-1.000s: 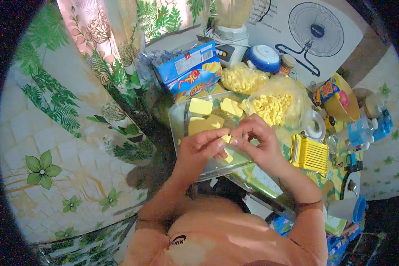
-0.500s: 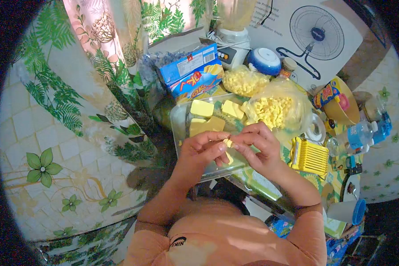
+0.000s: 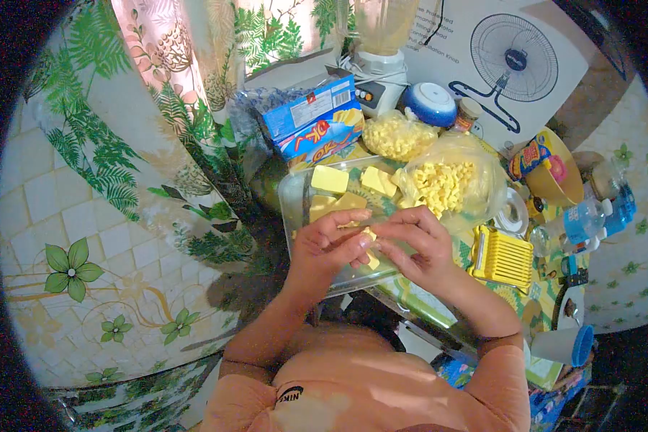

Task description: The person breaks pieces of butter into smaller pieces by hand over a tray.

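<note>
"Leaf-print curtain (image 3: 101, 162) down one side, and a patterned cloth (image 3: 410, 289) on the table. What is in the head view's middle?"

"A clear tray (image 3: 284, 209) with yellow blocks (image 3: 330, 179) in it. Above its near part, the left hand (image 3: 320, 245) has thumb and fingertips clamped on a small yellow piece (image 3: 369, 234)."

"And the right hand (image 3: 425, 241)?"

"Its fingers are curled right beside that piece, thumb and forefinger slightly apart. I can't tell whether they grip it or only touch it."

"What could go wrong?"

"The piece looks soft, I'd say, so too hard a pinch might squash or crumble it. With so little of it between the tips, it might slip and drop into the tray."

"Anything around that worries you?"

"The bag of cut pieces (image 3: 439, 187) sits close by the right hand, looking loose and bulging. A careless knuckle could tip bits out towards the yellow slotted tool (image 3: 502, 258)"
</note>
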